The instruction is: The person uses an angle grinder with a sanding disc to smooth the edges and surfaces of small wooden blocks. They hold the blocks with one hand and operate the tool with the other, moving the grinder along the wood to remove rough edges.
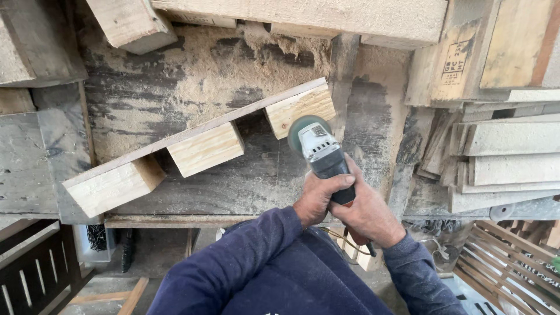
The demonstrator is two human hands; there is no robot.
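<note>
Sawdust-strewn workbench (175, 87), centre: angle grinder (322, 153) at right block of pallet section (198, 143). Left hand (318, 195), right hand (364, 213) clenched round body. Likely heavy, rigid; grip body, clear of disc.

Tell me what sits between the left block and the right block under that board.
In the head view, a third block sits between the left block and the right block, under the board, with gaps either side.

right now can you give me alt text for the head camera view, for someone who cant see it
Both hands, left hand and right hand, grip an angle grinder whose disc meets the end block of a wooden pallet piece lying on a sawdust-covered workbench. Stacked boards sit to the right.
</note>
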